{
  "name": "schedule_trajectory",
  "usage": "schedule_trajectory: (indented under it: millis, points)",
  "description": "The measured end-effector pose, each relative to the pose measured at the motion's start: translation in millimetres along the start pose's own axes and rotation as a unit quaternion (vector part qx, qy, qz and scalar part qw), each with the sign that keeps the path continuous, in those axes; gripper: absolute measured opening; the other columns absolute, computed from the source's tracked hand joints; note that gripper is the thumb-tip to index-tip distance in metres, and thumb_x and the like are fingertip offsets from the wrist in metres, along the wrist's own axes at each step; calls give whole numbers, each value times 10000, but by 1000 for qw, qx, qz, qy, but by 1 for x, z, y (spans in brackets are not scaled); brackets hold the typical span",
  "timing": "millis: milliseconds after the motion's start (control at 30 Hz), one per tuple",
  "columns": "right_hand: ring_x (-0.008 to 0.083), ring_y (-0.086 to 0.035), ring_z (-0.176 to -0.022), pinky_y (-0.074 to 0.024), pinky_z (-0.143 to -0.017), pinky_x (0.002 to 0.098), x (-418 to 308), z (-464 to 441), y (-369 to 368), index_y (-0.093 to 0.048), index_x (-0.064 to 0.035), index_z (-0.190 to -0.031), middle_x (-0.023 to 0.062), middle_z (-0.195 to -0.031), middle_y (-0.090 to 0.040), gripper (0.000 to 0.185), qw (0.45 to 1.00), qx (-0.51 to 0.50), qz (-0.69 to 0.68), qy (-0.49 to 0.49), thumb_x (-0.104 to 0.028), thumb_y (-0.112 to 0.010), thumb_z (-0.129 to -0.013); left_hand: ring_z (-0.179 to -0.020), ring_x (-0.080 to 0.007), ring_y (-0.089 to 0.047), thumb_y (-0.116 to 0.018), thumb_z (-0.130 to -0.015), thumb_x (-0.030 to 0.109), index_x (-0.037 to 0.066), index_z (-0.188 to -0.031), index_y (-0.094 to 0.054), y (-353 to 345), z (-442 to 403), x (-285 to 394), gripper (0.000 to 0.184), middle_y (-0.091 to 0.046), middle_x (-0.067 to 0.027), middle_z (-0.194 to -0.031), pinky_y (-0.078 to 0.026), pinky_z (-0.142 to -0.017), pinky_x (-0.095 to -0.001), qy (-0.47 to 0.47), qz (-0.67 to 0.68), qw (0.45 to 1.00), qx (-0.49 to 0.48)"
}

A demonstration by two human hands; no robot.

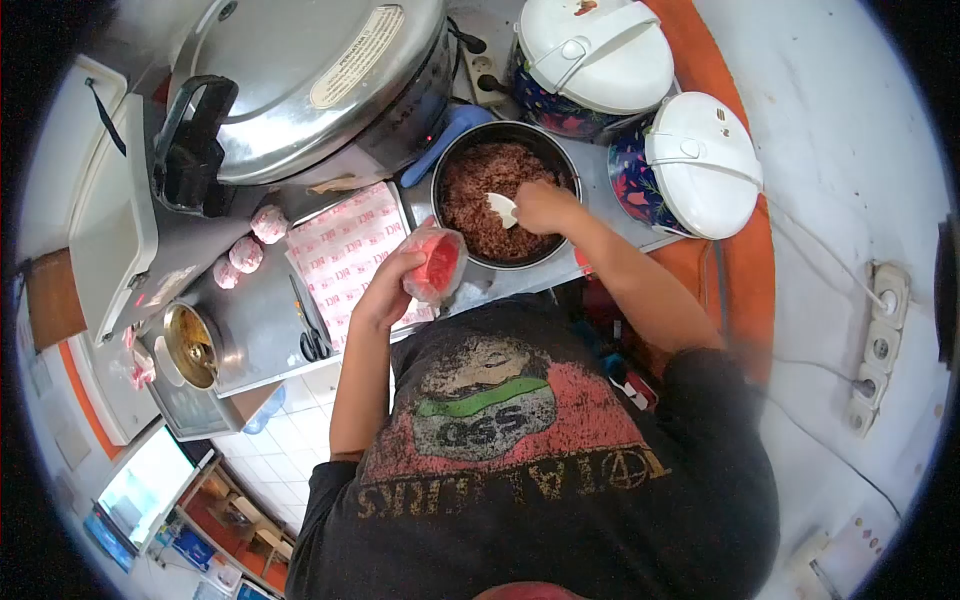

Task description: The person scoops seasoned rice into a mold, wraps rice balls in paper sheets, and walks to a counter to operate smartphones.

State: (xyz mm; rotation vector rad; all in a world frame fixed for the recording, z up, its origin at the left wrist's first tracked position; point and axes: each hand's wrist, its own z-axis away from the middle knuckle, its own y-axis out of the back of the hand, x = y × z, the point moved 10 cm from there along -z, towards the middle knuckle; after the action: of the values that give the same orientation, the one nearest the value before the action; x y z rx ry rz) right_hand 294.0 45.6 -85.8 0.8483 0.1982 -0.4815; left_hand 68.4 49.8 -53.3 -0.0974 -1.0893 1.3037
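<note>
My left hand (pixel 392 278) is closed around a red cup (pixel 436 265) lined with clear plastic, its mouth tilted towards the pot. In my right hand (pixel 548 208) is a white rice paddle (pixel 502 210), its blade down in the reddish-brown rice (pixel 482 175). The rice lies in a round dark pot (pixel 437 182) on the metal counter. Beneath my left hand is a stack of pink-and-white printed wrapping paper (pixel 345 240). The inside of the cup is only partly visible.
A large steel rice cooker (pixel 270 80) stands at the back left. Two white-lidded patterned containers (pixel 600 60) sit on the right. Wrapped round bundles (pixel 268 224), scissors (pixel 312 340) and a metal bowl (pixel 192 345) lie left. Power strips (pixel 880 345) hang on the right wall.
</note>
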Motion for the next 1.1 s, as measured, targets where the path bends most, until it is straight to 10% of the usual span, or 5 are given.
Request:
schedule_trajectory:
  millis: [467, 1033, 1100]
  points:
    - [355, -672, -749, -503, -717, 447, -15, -18, -31, -735, -25, -878, 232, -799, -674, 249, 985, 35, -147, 78, -258, -651, -855, -1051, -198, -625, -596, -886, 241, -44, -1287, -539, 4, 5, 1, 494, -638, -124, -1176, -484, -949, -325, 40, -55, 997, 24]
    - [401, -659, -773, -501, -729, 476, -11, 0, -25, -720, -2, -856, 242, -832, -674, 299, 976, 67, -201, 58, -291, -643, -839, -1153, -211, -574, -591, -888, 238, -45, -1355, -472, 10, 15, 6, 559, -592, -138, -1258, -455, -1000, -337, 5, -70, 997, 34]
    - [291, -607, -594, -467, -618, 430, -11, 4, -16, -694, 18, -821, 186, -650, -628, 292, 972, 113, -186, 91, -260, -626, -877, -1200, -223, -549, -591, -887, 231, -42, -1385, -439, 14, 18, 14, 589, -567, -143, -1295, -438, -1027, -344, -23, -83, 995, 47]
